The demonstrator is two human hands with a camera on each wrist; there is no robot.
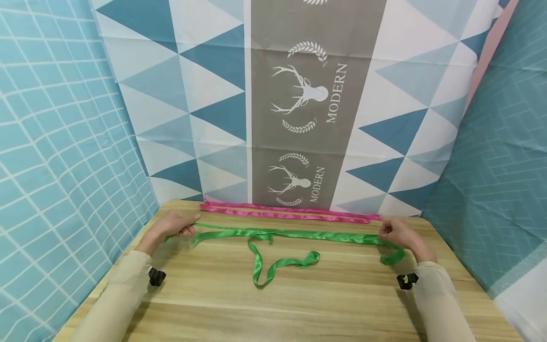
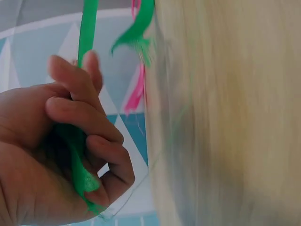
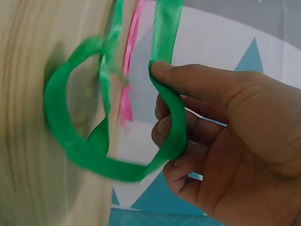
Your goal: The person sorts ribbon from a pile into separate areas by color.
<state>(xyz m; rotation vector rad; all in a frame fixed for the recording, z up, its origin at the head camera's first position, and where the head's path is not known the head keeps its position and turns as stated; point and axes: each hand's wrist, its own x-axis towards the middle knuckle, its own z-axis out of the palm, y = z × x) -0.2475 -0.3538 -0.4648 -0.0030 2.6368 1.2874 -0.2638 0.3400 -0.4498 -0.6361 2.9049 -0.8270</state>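
A green ribbon [image 1: 326, 235] stretches across the table between my two hands. My left hand [image 1: 174, 225] pinches its left end, and a frayed tail of the ribbon [image 2: 82, 174] hangs through the curled fingers in the left wrist view. At the other side my right hand [image 1: 399, 233] pinches the ribbon between thumb and fingers. Beyond that pinch the ribbon [image 3: 108, 168] hangs in a loose loop in the right wrist view. More green ribbon [image 1: 258, 266] lies curled on the table in the middle, below the stretched length; whether it is one piece with it I cannot tell.
Pink ribbon [image 1: 282, 216] lies in two roughly parallel lengths along the back of the wooden table [image 1: 273, 308]. A patterned cloth [image 1: 299, 142] hangs right behind the back edge. Blue cloths close off the left and right sides.
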